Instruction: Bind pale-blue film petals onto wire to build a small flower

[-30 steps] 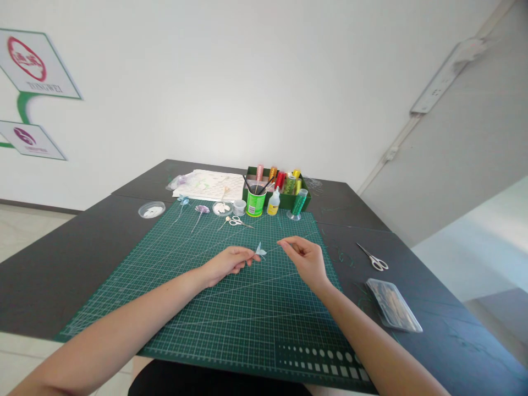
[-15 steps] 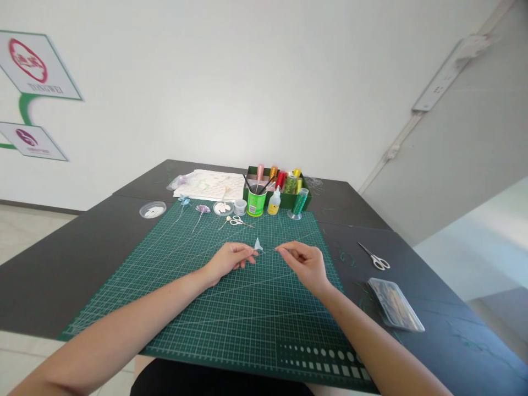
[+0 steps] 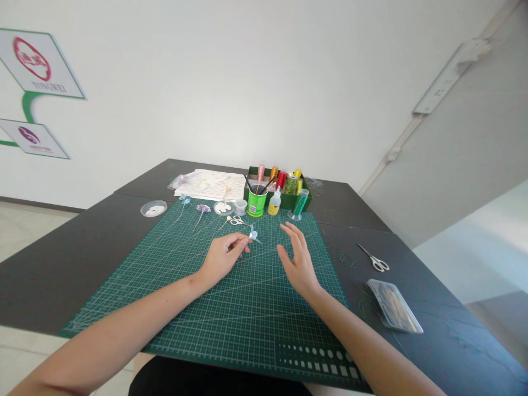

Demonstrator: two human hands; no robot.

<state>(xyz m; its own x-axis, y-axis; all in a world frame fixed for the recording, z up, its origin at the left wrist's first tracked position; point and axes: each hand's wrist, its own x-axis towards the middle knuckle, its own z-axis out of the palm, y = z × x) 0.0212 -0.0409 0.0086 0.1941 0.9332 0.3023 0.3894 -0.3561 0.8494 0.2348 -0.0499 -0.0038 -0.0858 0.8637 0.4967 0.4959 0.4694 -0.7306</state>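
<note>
Between its thumb and fingers my left hand point(image 3: 226, 254) pinches a small pale blue flower point(image 3: 254, 235), held above the green cutting mat point(image 3: 231, 308). Its petals stick out past my fingertips; the part inside the grip is hidden. To the right, my right hand point(image 3: 297, 258) is open, thumb and fingers apart, with nothing in it. Small white-handled scissors point(image 3: 236, 220) lie on the mat just beyond the left hand. A blue flower point(image 3: 185, 200) and a purple flower point(image 3: 203, 209) on stems rest at the mat's far left.
A green can of brushes point(image 3: 256, 203), a glue bottle point(image 3: 274, 203) and a green thread spool point(image 3: 300, 203) stand along the back, before a box of spools point(image 3: 307, 202). On the right lie more scissors point(image 3: 378, 263) and a clear plastic case point(image 3: 395, 305).
My right hand has opened from a pinch and its fingers have spread. My left hand has moved slightly left and up, and the pale blue flower has turned in its grip.
</note>
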